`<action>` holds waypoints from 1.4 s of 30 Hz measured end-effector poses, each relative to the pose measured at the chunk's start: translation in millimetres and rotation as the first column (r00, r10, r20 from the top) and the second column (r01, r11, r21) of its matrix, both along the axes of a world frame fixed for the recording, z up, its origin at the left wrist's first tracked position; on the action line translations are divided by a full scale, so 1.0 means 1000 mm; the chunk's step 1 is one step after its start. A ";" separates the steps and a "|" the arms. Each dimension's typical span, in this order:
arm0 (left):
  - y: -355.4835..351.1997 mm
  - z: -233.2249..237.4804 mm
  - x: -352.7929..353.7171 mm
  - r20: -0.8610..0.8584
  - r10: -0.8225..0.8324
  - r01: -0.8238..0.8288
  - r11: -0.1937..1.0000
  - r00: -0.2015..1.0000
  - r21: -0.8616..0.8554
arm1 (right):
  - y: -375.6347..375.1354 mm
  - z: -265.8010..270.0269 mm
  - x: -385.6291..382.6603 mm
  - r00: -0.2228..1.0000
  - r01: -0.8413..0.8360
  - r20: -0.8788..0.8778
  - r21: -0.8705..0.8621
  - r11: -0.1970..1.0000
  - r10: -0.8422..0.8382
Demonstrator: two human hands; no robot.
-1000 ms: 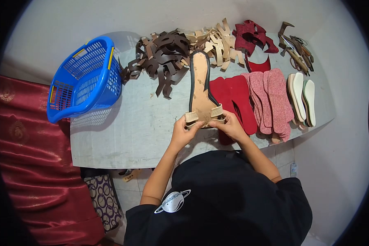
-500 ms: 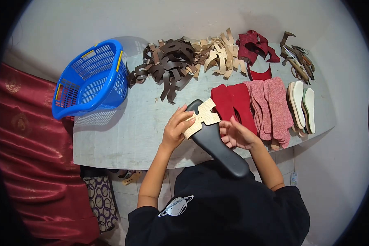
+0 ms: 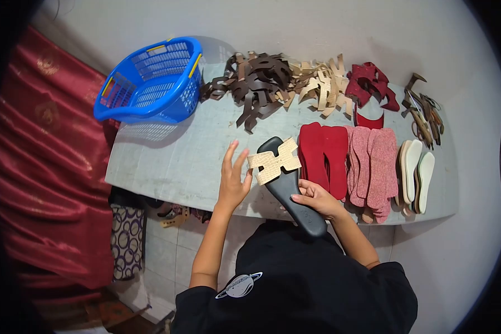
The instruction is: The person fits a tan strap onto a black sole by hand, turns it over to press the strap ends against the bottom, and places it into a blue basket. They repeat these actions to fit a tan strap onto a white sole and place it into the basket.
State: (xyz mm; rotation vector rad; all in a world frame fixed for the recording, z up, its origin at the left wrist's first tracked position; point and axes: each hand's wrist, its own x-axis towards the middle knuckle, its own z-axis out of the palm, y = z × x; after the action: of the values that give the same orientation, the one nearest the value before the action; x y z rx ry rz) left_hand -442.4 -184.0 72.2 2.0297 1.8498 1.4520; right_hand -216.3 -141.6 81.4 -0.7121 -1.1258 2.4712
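Observation:
A black shoe last is tilted in front of my body at the table's near edge. Across its toe part lies a cream, woven-textured sandal upper with an H-shaped cut, its ends sticking out at both sides. My right hand grips the last around its narrow middle, thumb on top and fingers underneath. To the left of the upper, my left hand is raised with fingers spread, apart from the upper and holding nothing.
Behind are a blue basket, dark brown cut uppers, cream uppers and maroon uppers. Red insoles, pink insoles and white-topped soles lie rightward. A hammer and other tools sit at the far right.
My left hand has let go of the upper and moved left, fingers spreading. My right hand has closed around the last's middle. The camera view has shifted.

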 end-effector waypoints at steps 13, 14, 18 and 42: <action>-0.040 -0.009 0.008 0.994 0.103 0.203 0.973 0.045 -0.110 | 0.001 -0.021 -0.025 0.987 -0.145 -0.022 0.270 0.952 0.157; -0.043 -0.004 0.002 0.985 0.110 0.187 0.973 0.129 -0.133 | 0.003 -0.018 -0.026 0.982 -0.182 0.019 0.313 0.932 0.185; -0.052 0.015 -0.045 0.877 0.141 0.310 0.900 0.458 -0.307 | 0.006 -0.017 -0.042 0.975 -0.213 0.037 0.433 0.876 0.219; 0.021 0.057 -0.298 0.466 -0.168 0.459 0.628 0.869 -0.629 | 0.020 -0.005 -0.263 0.984 -0.169 0.108 0.362 0.917 0.139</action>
State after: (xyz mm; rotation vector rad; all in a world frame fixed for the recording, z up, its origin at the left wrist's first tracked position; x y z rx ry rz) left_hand -740.6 -162.6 129.5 1.4467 1.4495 0.7270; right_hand -479.8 -121.3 76.8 -0.6318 -1.6787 2.2657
